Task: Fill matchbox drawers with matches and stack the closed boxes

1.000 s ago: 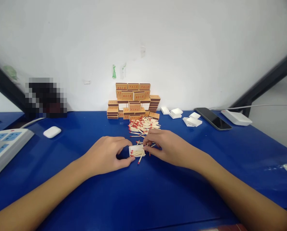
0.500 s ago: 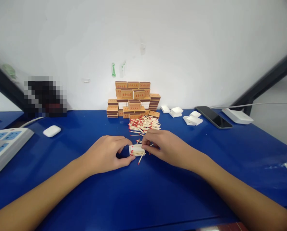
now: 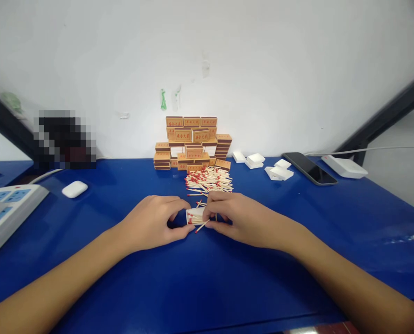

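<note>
On the blue tabletop lies a small white matchbox tray [image 3: 197, 211] with several red-tipped matches inside. My left hand [image 3: 158, 222] grips its left end between thumb and forefinger. At the right end, my right hand [image 3: 232, 215] is closed, fingertips over the tray, pinching the pale end of a loose match [image 3: 201, 227]. That match slants out past the tray's front edge, red tip toward me. My right fingers hide the tray's right end. Just behind is a heap of red-headed matches [image 3: 212, 180], a few strays lying between it and the tray.
Stacked orange-brown matchboxes [image 3: 193, 148] stand against the wall. White trays [image 3: 279, 173] lie to the right, near a dark phone [image 3: 310, 168] and a white box [image 3: 344, 166]. At the left are a white earbud case [image 3: 74, 189] and a power strip [image 3: 15, 218].
My right hand has come slightly lower and closer to the tray's right end. The slanting match has swung its red tip left and up. My left hand holds still.
</note>
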`<control>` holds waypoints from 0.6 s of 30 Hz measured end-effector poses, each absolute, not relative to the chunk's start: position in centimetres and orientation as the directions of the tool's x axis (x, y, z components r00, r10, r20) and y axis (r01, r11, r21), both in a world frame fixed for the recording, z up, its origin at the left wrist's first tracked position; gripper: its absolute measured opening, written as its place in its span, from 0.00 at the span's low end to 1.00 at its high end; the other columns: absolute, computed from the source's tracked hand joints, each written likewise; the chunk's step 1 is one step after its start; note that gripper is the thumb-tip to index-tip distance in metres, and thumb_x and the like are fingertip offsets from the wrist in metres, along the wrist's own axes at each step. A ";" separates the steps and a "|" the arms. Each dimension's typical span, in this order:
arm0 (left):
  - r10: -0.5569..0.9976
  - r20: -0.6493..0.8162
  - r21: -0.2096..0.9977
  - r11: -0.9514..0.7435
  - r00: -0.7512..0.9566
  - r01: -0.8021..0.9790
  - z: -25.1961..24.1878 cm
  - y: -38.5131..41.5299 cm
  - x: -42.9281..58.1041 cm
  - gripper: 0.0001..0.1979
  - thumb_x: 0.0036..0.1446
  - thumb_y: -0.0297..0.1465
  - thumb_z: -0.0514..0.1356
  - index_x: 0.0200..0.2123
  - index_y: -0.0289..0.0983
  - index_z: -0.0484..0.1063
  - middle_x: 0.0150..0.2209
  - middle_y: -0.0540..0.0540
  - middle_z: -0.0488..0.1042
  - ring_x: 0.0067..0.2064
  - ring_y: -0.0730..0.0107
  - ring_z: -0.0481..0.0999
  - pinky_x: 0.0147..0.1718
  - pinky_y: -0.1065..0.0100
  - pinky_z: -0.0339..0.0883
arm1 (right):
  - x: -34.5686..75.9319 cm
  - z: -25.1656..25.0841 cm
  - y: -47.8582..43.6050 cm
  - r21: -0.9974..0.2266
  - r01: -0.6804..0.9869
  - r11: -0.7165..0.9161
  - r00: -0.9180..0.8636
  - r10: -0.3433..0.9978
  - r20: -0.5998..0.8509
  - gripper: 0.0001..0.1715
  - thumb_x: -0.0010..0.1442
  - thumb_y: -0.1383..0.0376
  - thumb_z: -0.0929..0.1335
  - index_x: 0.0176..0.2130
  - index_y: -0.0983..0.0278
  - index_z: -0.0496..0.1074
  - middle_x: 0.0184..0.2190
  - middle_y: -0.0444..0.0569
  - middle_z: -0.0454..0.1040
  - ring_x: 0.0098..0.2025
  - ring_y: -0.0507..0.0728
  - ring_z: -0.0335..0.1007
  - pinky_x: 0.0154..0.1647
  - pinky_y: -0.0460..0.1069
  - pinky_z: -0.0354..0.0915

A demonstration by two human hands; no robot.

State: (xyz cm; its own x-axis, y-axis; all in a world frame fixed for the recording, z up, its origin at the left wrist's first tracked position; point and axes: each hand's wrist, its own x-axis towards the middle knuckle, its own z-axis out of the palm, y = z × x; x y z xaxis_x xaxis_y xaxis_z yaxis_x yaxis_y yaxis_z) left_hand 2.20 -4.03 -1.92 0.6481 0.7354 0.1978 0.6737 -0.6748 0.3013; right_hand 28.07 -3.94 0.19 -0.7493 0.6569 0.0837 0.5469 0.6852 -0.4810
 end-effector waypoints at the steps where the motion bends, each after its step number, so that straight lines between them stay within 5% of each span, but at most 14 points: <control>1: 0.734 0.200 0.300 -0.676 0.649 0.673 -1.9 -4.0 2.2 0.14 0.62 0.40 0.65 0.46 0.39 0.80 0.28 0.52 0.73 0.27 0.71 0.71 0.28 0.68 0.59 | 28.0 0.2 -3.9 -0.484 0.547 0.683 -0.749 0.658 0.081 0.05 0.69 0.70 0.70 0.41 0.63 0.79 0.41 0.48 0.75 0.38 0.53 0.70 0.39 0.49 0.63; 18: 0.740 0.183 0.288 -0.670 0.647 0.685 -1.8 -4.1 2.3 0.15 0.63 0.40 0.65 0.49 0.40 0.80 0.30 0.52 0.75 0.28 0.71 0.73 0.28 0.68 0.61 | 26.8 -1.1 -4.0 -0.542 0.568 0.619 -0.643 0.745 0.177 0.05 0.67 0.70 0.70 0.39 0.64 0.78 0.37 0.47 0.73 0.37 0.53 0.69 0.38 0.48 0.62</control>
State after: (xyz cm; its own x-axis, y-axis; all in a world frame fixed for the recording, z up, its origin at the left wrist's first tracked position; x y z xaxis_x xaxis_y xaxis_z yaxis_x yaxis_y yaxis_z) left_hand 2.27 -4.09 -1.76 0.6473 0.7400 0.1827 0.6846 -0.6698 0.2877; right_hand 26.81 -4.03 -1.08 -0.6431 0.7452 0.1766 0.5682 0.6189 -0.5424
